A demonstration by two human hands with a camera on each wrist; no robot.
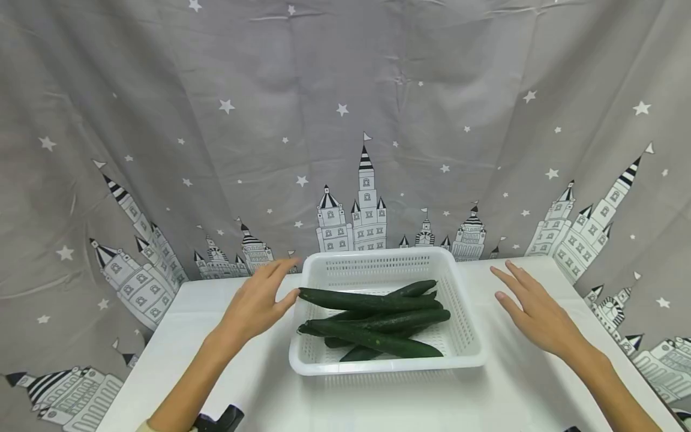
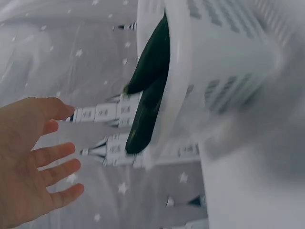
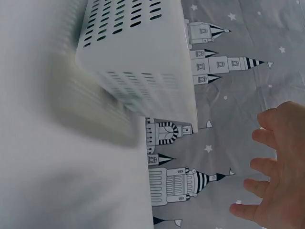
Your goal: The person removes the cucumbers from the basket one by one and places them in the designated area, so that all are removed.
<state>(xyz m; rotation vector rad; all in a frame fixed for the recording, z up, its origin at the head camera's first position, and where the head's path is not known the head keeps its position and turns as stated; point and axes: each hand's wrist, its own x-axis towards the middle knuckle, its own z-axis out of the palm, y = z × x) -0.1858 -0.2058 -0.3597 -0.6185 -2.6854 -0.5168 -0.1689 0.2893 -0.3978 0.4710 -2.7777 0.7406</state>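
A white plastic basket [image 1: 386, 365] with slotted walls holds several dark green cucumbers [image 1: 378, 342], piled across one another. My left hand [image 1: 258, 303] hovers just left of the basket, fingers extended and nothing in it. On the other side, my right hand [image 1: 540, 315] is held in the air with its fingers spread, apart from the basket. The left wrist view shows two cucumber ends [image 2: 147, 95] rising past the basket's rim, with the left hand [image 2: 33, 157] beside them. In the right wrist view, the right hand [image 3: 279, 167] is away from the basket wall [image 3: 143, 62].
The basket stands on a white table [image 1: 345, 402], toward its back edge. Behind hangs a grey curtain [image 1: 345, 78] printed with white stars and castles, and it also lines both sides. A black strap piece [image 1: 224, 420] shows near the left wrist.
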